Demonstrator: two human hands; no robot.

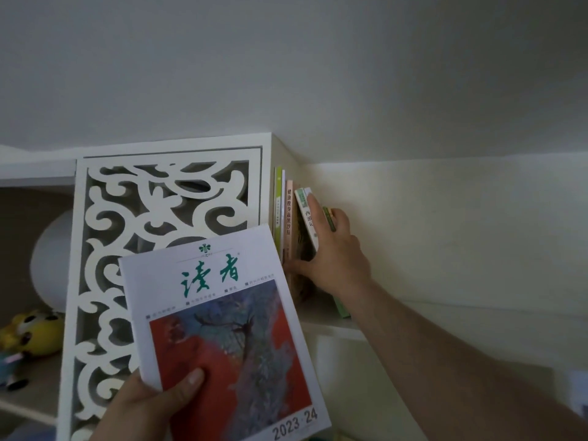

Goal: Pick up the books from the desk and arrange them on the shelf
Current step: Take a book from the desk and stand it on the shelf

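The thin, floppy white-and-red paper magazine (222, 332) we pinch at its lower corner with our left hand (149, 405); our right hand (331, 253) grasps the upright shelved books (305, 218).

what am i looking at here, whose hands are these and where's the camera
There is no machine. A person wears one camera on the head, so this single picture looks forward and down at their own two hands. The left hand holds a magazine by its lower corner, thumb on the cover. The right hand reaches to the white shelf and has its grip on upright books standing there, fingers between them. Left of them is a carved white panel and a yellow toy.
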